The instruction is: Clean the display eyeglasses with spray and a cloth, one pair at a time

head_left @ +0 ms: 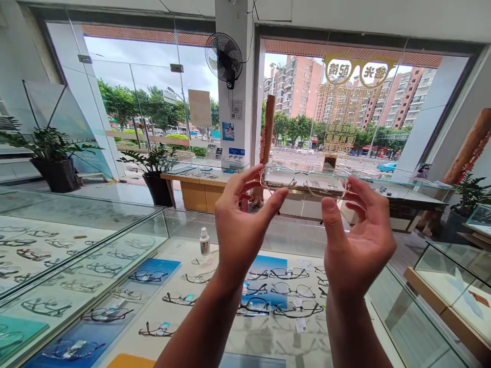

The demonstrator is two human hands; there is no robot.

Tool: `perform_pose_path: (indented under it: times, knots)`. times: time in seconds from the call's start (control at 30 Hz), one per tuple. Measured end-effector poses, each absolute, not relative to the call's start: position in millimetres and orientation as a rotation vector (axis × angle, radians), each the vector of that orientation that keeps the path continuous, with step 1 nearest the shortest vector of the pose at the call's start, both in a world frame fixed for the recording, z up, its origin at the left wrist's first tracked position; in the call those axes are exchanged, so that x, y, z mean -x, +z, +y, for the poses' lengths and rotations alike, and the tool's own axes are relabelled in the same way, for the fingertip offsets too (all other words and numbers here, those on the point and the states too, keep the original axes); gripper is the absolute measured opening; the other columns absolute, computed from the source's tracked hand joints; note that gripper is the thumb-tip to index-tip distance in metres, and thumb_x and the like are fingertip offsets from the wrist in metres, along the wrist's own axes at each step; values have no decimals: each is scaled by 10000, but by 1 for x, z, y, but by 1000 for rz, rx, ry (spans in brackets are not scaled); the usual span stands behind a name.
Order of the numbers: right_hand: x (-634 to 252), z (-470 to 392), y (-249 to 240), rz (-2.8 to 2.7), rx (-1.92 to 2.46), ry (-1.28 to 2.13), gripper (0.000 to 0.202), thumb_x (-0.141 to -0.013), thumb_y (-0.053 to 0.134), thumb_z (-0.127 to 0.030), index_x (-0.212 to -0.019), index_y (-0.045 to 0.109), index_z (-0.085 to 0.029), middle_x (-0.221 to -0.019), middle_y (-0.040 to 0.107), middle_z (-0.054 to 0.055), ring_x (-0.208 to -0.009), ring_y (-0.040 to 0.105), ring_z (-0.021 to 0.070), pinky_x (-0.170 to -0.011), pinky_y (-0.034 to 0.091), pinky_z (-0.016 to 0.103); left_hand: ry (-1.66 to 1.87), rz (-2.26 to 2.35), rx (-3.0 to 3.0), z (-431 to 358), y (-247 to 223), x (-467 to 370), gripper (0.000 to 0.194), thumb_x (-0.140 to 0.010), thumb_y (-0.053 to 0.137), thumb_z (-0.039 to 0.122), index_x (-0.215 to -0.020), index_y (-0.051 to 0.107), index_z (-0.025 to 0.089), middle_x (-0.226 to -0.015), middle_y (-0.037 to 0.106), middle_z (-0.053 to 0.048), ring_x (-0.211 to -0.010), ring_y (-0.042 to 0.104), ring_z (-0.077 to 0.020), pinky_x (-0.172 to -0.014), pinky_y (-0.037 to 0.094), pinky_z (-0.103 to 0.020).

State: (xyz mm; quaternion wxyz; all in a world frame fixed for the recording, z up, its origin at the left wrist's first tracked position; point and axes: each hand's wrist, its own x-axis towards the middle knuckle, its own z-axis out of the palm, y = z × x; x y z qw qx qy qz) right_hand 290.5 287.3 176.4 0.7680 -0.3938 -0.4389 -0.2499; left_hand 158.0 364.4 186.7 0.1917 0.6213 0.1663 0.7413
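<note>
A pair of thin metal-rimmed eyeglasses [302,174] is raised in front of me, above the glass display counter [179,231]. My left hand [245,212] pinches the frame's left end between thumb and fingers. At the other end, my right hand [355,230] grips the right side of the frame in the same way. Both lenses are clear, and the far counter shows through them. Below my hands, several eyeglass frames [294,290] lie in rows in the display, some on blue cards. A small white bottle [204,242] stands on the glass left of my left wrist.
A second glass case [38,245] with more frames runs along the left. At the right is another display case [460,291]. Potted plants [153,174] and a wood-fronted counter [197,194] stand farther back, before large windows. A black fan [224,56] hangs on the pillar.
</note>
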Motion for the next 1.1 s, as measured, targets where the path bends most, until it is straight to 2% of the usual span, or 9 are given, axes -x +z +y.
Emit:
perform_pose_path:
  times: [0.17, 0.27, 0.37, 0.47, 0.57, 0.7, 0.87, 0.97, 1.1]
  knots:
    - [-287, 281, 177, -957, 892, -682, 422, -907, 766, -319, -1321, 703, -272, -1251, 694, 86, -1145, 652, 294, -1020, 532, 537, 1759, 356, -1719, 385, 184, -160, 503, -821, 885, 434, -1272, 754, 253, -1158, 795, -113, -978, 771, -249, -709, 649, -350]
    - [-287, 280, 177, -970, 874, -697, 440, -902, 761, -284, -1339, 704, -277, -1265, 686, 87, -1182, 641, 307, -1048, 522, 556, 1716, 331, -1716, 387, 184, -163, 494, -828, 881, 428, -1268, 749, 244, -1200, 788, -122, -1008, 777, -263, -725, 657, -360]
    - [-287, 284, 177, -954, 860, -681, 441, -911, 736, -283, -1351, 702, -281, -1303, 672, 95, -1236, 633, 317, -1064, 528, 567, 1898, 313, -1739, 384, 185, -167, 515, -839, 874, 402, -1307, 718, 254, -1236, 771, -112, -1096, 757, -266, -860, 659, -402]
    - [-286, 289, 177, -971, 810, -597, 463, -935, 688, -292, -1398, 672, -298, -1386, 638, 96, -1321, 613, 320, -1105, 518, 591, 2257, 309, -1756, 384, 182, -172, 576, -833, 875, 401, -1355, 671, 267, -1317, 723, -103, -1205, 713, -272, -995, 620, -445]
    - [-284, 293, 177, -1000, 732, -491, 471, -964, 633, -285, -1435, 647, -291, -1428, 639, 99, -1359, 613, 316, -1145, 494, 616, 2595, 295, -1751, 391, 176, -176, 644, -815, 878, 449, -1381, 633, 264, -1350, 681, -101, -1252, 683, -291, -1026, 602, -477]
    - [-283, 296, 177, -972, 689, -426, 449, -984, 603, -285, -1426, 666, -243, -1430, 673, 120, -1375, 625, 320, -1141, 510, 614, 2727, 301, -1776, 399, 171, -178, 659, -811, 871, 478, -1381, 620, 263, -1326, 676, -97, -1245, 682, -306, -1027, 598, -507]
    - [-296, 305, 177, -905, 655, -256, 382, -996, 634, -349, -1347, 721, -227, -1377, 726, 116, -1298, 690, 287, -1104, 556, 553, 2517, 380, -1873, 399, 175, -175, 633, -805, 893, 417, -1364, 648, 248, -1307, 704, -97, -1215, 692, -284, -1015, 598, -470]
    - [-311, 317, 176, -861, 654, -108, 343, -960, 704, -411, -1240, 766, -223, -1284, 767, 96, -1174, 743, 246, -1088, 569, 521, 2322, 408, -1934, 402, 178, -173, 561, -818, 891, 361, -1326, 680, 250, -1237, 740, -82, -1148, 717, -254, -986, 601, -439]
    - [-326, 335, 172, -802, 649, 44, 330, -905, 770, -448, -1128, 791, -205, -1172, 793, 80, -1072, 757, 207, -1087, 565, 491, 2242, 465, -1946, 410, 176, -175, 538, -801, 904, 336, -1293, 707, 245, -1212, 753, -85, -1130, 722, -248, -979, 601, -433]
